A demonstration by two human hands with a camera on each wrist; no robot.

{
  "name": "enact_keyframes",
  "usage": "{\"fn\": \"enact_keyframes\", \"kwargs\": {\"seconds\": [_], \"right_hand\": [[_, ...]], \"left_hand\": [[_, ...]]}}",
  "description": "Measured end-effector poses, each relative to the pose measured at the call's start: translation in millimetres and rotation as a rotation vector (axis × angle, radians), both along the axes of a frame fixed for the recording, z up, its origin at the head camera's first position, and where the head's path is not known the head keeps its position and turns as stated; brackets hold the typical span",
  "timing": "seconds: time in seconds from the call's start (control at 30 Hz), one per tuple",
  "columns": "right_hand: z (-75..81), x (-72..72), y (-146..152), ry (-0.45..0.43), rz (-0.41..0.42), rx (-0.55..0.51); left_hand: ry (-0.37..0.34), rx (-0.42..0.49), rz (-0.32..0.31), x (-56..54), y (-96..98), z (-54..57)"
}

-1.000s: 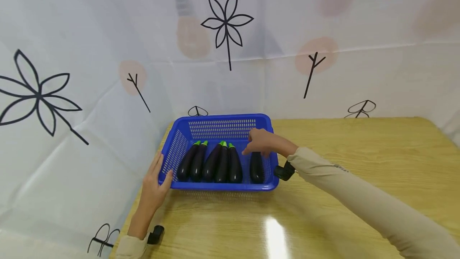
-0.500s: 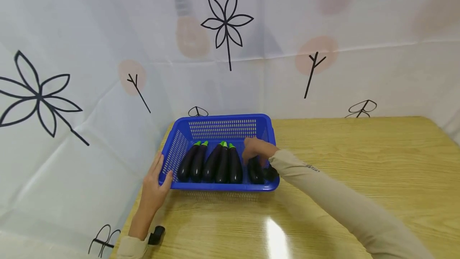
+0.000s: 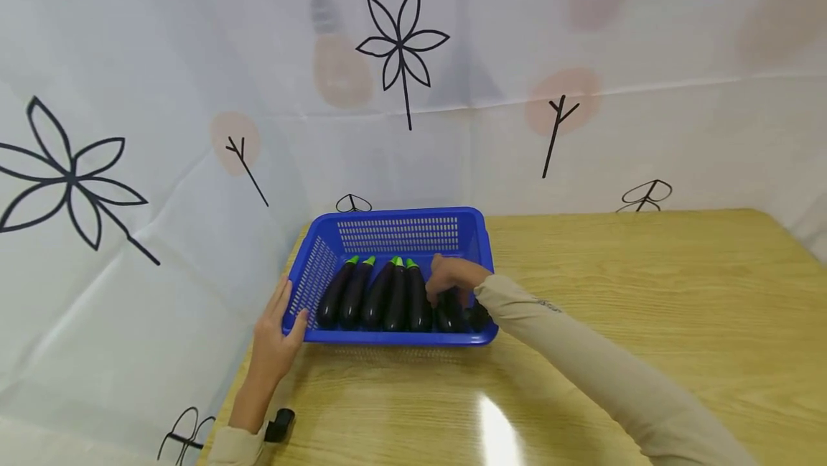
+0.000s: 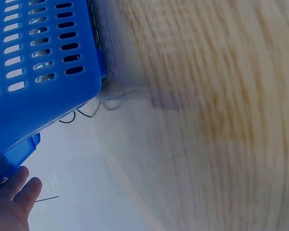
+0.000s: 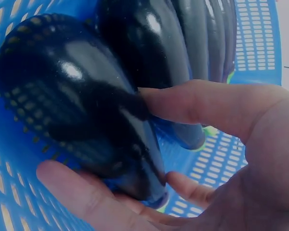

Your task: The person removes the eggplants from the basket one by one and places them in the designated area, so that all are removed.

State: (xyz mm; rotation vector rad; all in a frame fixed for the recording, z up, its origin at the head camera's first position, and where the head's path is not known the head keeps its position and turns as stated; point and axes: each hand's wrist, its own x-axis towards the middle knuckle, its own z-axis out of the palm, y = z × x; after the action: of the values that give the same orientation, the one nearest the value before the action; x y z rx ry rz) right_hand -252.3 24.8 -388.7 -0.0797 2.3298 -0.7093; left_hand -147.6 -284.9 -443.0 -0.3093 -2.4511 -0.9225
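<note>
"Head view: right hand [image 3: 454, 277] pinches the rightmost eggplant [image 3: 447, 318] in the basket [image 3: 400, 213]; safe, from here?"

"Glossy skin might slip; left hand [image 3: 274, 337], thumb spread from fingers at the left rim [image 3: 300, 258], could tip everything by pressing"

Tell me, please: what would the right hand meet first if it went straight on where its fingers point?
Past the eggplant it grips, the right hand would probably meet the basket's floor first, though depth is unclear.
</note>
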Motion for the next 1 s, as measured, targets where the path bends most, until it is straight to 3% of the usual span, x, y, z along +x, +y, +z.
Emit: {"fn": "enact_keyframes", "kwargs": {"seconds": [0.33,0.77,1.0], "right_hand": [[0.5,-1.3,-1.8,0.046,-0.035,-0.081],[26.4,9.0,20.2,0.129,0.031,-0.347],[41.5,15.9,34.3,0.161,0.037,-0.400]], "left_hand": [[0.004,-0.001,0.013,1.7,-2.0,-1.1],[0.036,0.005,0.008,-1.1,0.3,-0.8],[0.014,0.014,0.014,0.4,1.0,0.2]]}}
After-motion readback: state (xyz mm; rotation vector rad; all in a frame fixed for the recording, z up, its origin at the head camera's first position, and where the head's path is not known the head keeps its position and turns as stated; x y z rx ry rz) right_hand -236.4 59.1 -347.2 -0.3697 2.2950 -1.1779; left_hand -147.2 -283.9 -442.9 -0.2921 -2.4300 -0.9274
